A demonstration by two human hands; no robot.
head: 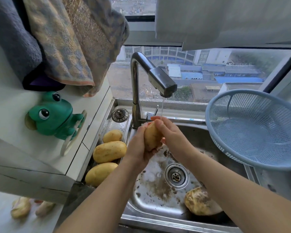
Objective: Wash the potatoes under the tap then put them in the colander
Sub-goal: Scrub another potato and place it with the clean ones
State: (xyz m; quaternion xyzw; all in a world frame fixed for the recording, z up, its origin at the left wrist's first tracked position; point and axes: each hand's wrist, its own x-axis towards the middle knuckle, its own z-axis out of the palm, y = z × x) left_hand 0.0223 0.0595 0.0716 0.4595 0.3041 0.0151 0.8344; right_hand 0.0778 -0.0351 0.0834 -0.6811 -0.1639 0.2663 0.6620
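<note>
At the steel sink (213,132), we hold one yellow-skinned oval potato (151,137) upright btwn both hands, just under the thin stream of water (162,107) running from the angled chrome tap (156,76). Our left hand (139,147) cups the potato from below & behind, fingers curled round it; our right hand (169,132) presses against its right side, fingers wrapped over the top, where the water lands. Three more yellow potatoes (109,151) lie in a row on the sink's left ledge, unwashed or not we can't tell. The round pale-blue plastic mesh colander (252,128) sits tilted on the sink's right rim w/ no potatoes in it. A rough brown-and-cream root vegetable (200,201) rests in the basin near the round metal drain (176,176), amid specks of dirt. A green frog-shaped holder (54,115) clings to the white tiled wall at left, below hanging towels (62,41).
</note>
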